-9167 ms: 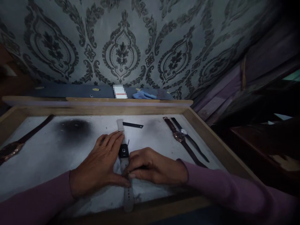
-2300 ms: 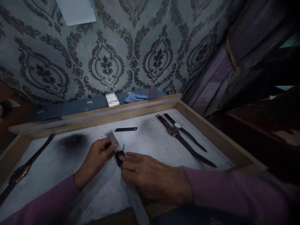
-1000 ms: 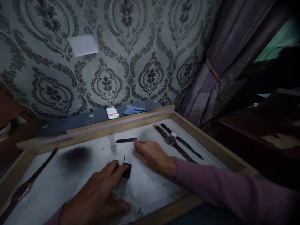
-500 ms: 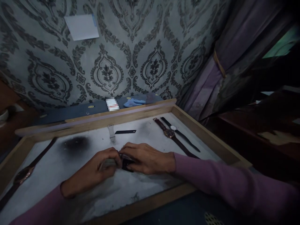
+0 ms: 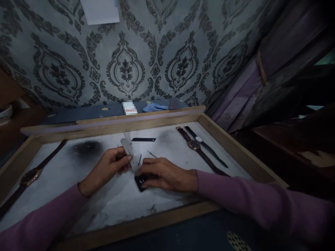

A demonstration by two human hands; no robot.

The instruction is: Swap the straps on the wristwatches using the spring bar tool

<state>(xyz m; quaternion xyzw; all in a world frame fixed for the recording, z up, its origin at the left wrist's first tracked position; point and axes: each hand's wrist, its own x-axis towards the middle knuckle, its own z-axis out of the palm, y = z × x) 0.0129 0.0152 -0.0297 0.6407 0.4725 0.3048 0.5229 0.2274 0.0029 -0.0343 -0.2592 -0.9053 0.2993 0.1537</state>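
My left hand (image 5: 110, 167) pinches a light grey watch strap (image 5: 127, 146) with a row of small holes, its rounded end pointing up and away. The fingers of my right hand (image 5: 164, 174) are closed on a black watch case (image 5: 140, 182) with a dark, shiny face, low over the white surface. Whether the strap's lower end touches the case is hard to make out. Behind the held strap lies another grey strap piece (image 5: 127, 133), partly covered. A thin black rod (image 5: 139, 159) and a slim pointed tool (image 5: 151, 154) lie beyond my right hand.
A wooden-framed tray (image 5: 251, 158) surrounds the work. Inside it lie a black blade (image 5: 143, 139), a brown-strapped watch (image 5: 193, 144) beside a white-dialled watch (image 5: 199, 138), and another brown watch (image 5: 30, 177) at left. A blue cloth (image 5: 155, 107) lies behind the tray.
My left hand has drawn back leftward from my right hand, and the grey strap now shows in it. The rod and slim tool have come into sight. The camera view has shifted slightly.
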